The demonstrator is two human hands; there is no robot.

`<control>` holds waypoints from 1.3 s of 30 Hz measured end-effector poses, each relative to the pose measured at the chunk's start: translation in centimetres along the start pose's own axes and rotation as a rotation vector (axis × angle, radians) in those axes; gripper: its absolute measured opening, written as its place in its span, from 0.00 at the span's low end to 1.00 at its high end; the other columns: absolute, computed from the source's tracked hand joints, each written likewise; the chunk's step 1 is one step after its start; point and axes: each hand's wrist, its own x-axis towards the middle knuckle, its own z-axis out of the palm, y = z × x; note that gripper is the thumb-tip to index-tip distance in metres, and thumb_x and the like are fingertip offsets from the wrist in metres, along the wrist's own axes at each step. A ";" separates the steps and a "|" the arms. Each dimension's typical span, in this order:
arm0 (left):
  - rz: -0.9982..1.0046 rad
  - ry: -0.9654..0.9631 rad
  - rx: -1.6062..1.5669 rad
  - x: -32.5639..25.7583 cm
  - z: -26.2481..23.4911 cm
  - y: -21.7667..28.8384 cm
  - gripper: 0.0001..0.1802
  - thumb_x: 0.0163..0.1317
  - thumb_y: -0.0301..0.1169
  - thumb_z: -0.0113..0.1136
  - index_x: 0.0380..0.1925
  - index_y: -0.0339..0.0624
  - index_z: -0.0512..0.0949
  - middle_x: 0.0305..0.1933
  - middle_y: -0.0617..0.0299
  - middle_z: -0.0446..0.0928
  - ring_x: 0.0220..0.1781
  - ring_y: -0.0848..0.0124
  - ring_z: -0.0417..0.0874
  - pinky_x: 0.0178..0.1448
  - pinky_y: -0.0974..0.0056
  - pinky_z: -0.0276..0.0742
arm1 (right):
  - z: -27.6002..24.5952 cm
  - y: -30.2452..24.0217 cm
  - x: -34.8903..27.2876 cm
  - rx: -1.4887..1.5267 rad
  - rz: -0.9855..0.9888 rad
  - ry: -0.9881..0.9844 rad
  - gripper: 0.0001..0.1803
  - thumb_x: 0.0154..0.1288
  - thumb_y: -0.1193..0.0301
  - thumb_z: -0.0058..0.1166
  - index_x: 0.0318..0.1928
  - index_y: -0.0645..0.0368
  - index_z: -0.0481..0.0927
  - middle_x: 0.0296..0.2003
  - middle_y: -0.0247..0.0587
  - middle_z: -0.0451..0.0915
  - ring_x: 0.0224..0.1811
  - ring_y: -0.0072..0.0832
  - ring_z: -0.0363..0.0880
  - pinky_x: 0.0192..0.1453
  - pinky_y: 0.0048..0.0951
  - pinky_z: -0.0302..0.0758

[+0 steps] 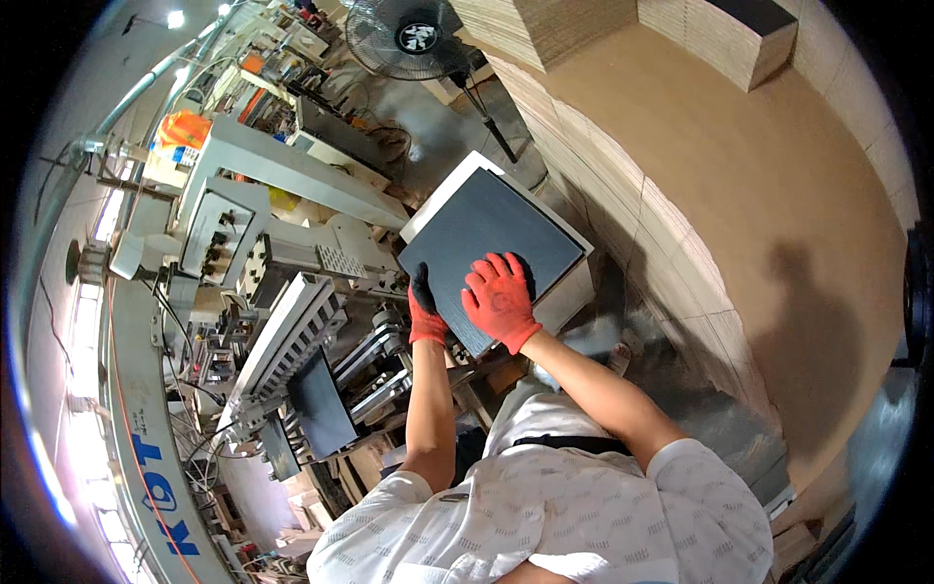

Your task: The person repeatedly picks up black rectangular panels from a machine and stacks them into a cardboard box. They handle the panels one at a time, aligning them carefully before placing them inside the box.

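Observation:
A dark grey rectangular panel [486, 226] lies on top of a pale stack [455, 193] in front of me. My right hand [501, 300], in a red work glove, rests on the panel's near right part with its fingers spread. My left hand [425, 310], in a red glove with a black palm, stands against the panel's left edge. Its fingers stretch upward along that edge, and I see it mostly from the side. Another dark panel [323, 407] sits lower left on the machine's rails [377, 362].
A machine with a control box [222, 234] and a roller conveyor [282, 333] stands at my left. Tall stacked boards with a wide brown top [720, 185] curve along my right. A pedestal fan [413, 37] stands ahead. Wooden offcuts [365, 462] lie below left.

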 end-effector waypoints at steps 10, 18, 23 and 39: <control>0.002 -0.079 0.076 2.9 -1.9 -0.5 0.24 0.70 0.45 0.56 0.56 0.37 0.75 0.53 0.56 0.81 0.52 0.62 0.82 0.59 0.57 0.77 | -0.2 0.2 0.5 -0.015 -0.009 -0.016 0.09 0.57 0.63 0.57 0.33 0.55 0.77 0.42 0.39 0.77 0.53 0.40 0.73 0.65 0.49 0.63; 0.368 -0.168 1.185 4.4 4.2 8.6 0.37 0.65 0.28 0.63 0.71 0.32 0.59 0.75 0.50 0.60 0.75 0.60 0.62 0.76 0.56 0.57 | -0.1 0.6 0.0 -0.077 -0.017 0.225 0.07 0.47 0.64 0.57 0.23 0.51 0.74 0.29 0.39 0.73 0.36 0.38 0.72 0.46 0.43 0.68; -0.200 -0.557 1.080 16.9 -3.0 9.5 0.29 0.71 0.41 0.58 0.62 0.29 0.70 0.57 0.51 0.78 0.53 0.61 0.79 0.59 0.58 0.75 | 0.0 -0.4 -1.0 -0.045 -0.042 0.091 0.09 0.56 0.67 0.57 0.32 0.57 0.74 0.36 0.41 0.72 0.45 0.40 0.72 0.56 0.42 0.67; -0.184 -0.717 0.975 15.4 -0.4 7.9 0.29 0.71 0.50 0.55 0.58 0.34 0.77 0.51 0.55 0.81 0.48 0.65 0.80 0.55 0.61 0.75 | 0.8 -0.4 -11.1 0.186 0.878 0.440 0.36 0.62 0.53 0.66 0.65 0.53 0.68 0.65 0.50 0.64 0.66 0.45 0.63 0.70 0.45 0.62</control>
